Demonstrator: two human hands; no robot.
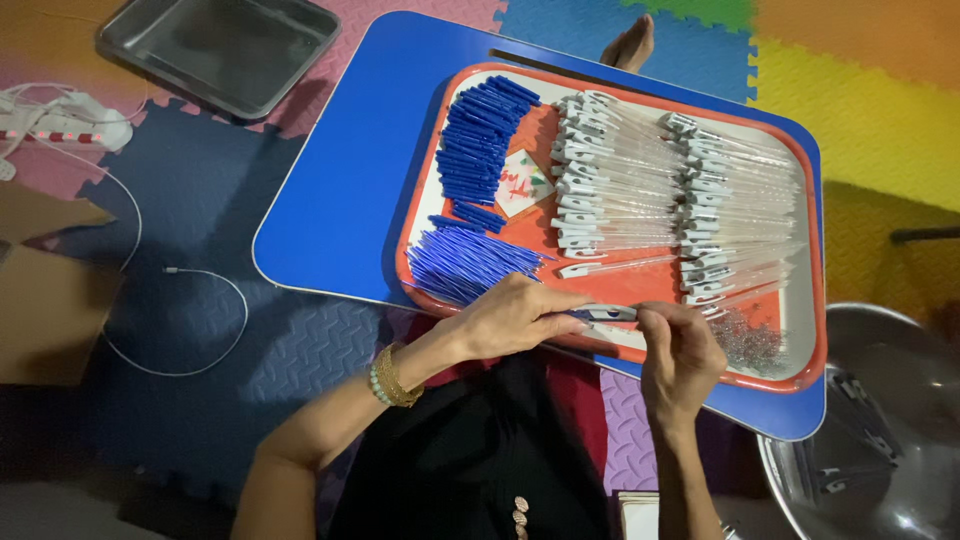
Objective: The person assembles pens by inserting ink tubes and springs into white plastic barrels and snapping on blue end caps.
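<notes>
over the red tray's [812, 330] near edge, pen [607, 313] pinched between left hand [515, 318] and right hand [683, 350] fingers

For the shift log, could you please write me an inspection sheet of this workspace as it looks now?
Surface: blue low table on coloured foam mats, carrying an orange tray.
Job's things: blue pen parts, blue refills, clear barrels, small springs.
Clutter: card on tray.
Grippers: left hand and right hand hold one pen piece together.
Cables: white cable and power strip on floor.
Surroundings: metal tray, metal bowl, cardboard.
</notes>
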